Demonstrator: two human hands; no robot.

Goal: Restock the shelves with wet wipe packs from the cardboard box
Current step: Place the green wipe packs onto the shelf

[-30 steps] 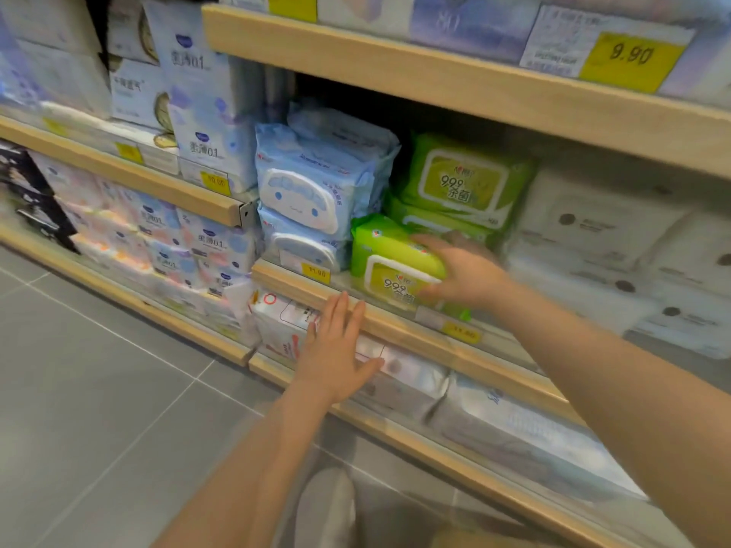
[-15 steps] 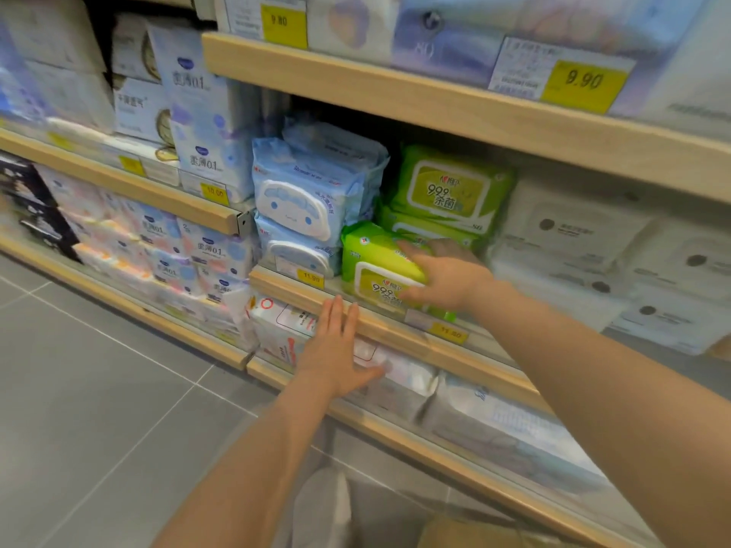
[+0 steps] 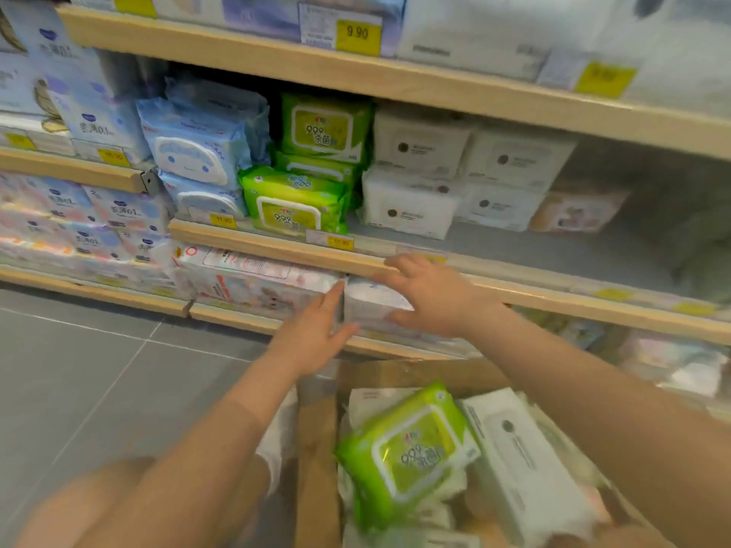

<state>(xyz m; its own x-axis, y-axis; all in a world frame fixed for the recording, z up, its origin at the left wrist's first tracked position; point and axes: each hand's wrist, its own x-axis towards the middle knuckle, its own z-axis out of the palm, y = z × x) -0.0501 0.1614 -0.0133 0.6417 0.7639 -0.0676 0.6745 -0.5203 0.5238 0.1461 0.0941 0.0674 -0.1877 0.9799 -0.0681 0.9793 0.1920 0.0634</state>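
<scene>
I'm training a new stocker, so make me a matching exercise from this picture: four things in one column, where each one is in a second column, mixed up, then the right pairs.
Things
1. green wet wipe pack with lid facing up
2. yellow 9.90 price tag
3. right hand
4. blue wet wipe pack with cartoon face

Places
A. at the wooden front edge of the middle shelf
B. in the cardboard box
C. middle shelf, left of the green packs
D. front of the top shelf

Pairs: 1-B, 2-D, 3-A, 4-C
</scene>
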